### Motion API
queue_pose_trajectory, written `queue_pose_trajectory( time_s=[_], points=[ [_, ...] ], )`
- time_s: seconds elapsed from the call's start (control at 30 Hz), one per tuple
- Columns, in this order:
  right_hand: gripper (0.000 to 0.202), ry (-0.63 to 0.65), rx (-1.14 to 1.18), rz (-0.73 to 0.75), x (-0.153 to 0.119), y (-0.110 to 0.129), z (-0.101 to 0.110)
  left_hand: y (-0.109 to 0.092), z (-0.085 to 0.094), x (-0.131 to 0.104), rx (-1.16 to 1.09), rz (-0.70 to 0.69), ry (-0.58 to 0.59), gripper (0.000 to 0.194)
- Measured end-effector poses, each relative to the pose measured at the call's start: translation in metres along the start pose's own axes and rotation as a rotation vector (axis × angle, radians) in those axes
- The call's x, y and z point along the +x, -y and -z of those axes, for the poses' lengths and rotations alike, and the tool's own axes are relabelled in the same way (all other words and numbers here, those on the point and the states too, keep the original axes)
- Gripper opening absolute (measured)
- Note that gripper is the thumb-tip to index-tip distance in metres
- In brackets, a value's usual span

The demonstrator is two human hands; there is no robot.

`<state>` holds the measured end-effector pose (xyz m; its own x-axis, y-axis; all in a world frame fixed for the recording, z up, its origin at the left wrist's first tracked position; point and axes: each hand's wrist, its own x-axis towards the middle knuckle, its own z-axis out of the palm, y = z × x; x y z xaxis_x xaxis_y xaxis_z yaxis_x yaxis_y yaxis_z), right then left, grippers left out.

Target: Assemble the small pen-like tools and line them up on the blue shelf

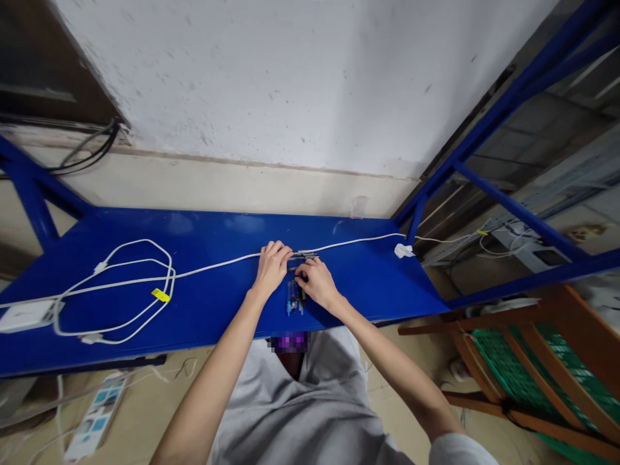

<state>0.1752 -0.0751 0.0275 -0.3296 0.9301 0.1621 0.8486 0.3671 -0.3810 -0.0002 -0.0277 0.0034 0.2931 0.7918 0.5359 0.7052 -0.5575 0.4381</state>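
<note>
While the left hand and right hand curl close together over a blue counter, the main risk seems to be rolling: a near cluster of slim pens, some clear with blue ends, lies close to the front edge, so a brush from the right hand could send one toward the person's gray-clothed lap. A white cable stretched along the counter passes just by the fingertips; a snag on it might knock the far pens askew. Those far pens lie crosswise at the fingertips of both hands, while the near cluster points toward the body, just beside the right thumb. Each grip is narrow, with fingers bent, but whether either holds a pen cannot be told, since the fingers hide the contact.
</note>
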Motion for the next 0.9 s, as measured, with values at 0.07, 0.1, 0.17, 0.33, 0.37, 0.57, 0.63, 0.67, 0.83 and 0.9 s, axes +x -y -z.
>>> queue_pose_trajectory(
  time_s=[0.07,0.1,0.17,0.33,0.37,0.57,0.63,0.67,0.83,0.9],
  points=[
    [0.011,0.021,0.042,0.010,0.000,-0.002,0.000,0.000,0.000,0.000,0.005,0.000,0.001,0.030],
    [0.012,0.029,0.059,0.012,0.001,-0.003,0.000,0.000,0.000,0.001,0.005,-0.001,-0.001,0.030],
    [0.014,0.051,0.080,0.017,0.002,-0.006,0.000,0.000,0.000,0.001,0.004,-0.002,-0.004,0.029],
    [0.019,0.089,0.084,0.035,0.004,-0.008,-0.004,0.001,-0.001,0.002,0.008,0.001,0.001,0.027],
    [0.019,0.090,0.085,0.035,0.005,-0.008,-0.005,0.001,-0.001,0.002,0.009,0.000,0.002,0.027],
    [0.014,0.030,0.218,0.040,0.007,-0.006,-0.007,0.000,0.000,0.001,0.013,0.009,0.007,0.028],
    [0.010,-0.099,0.368,0.025,0.009,-0.008,-0.002,0.000,0.000,0.001,0.015,0.010,0.007,0.028],
    [0.007,-0.189,0.453,0.002,0.011,-0.010,0.000,0.000,0.000,0.001,0.017,0.009,0.008,0.028],
    [0.016,-0.479,0.855,-0.144,0.029,-0.025,0.002,0.001,0.000,0.002,0.042,0.009,0.031,0.026],
    [0.018,-0.443,0.995,-0.141,0.035,-0.030,-0.005,0.001,-0.001,0.002,0.050,0.014,0.033,0.025]
  ],
)
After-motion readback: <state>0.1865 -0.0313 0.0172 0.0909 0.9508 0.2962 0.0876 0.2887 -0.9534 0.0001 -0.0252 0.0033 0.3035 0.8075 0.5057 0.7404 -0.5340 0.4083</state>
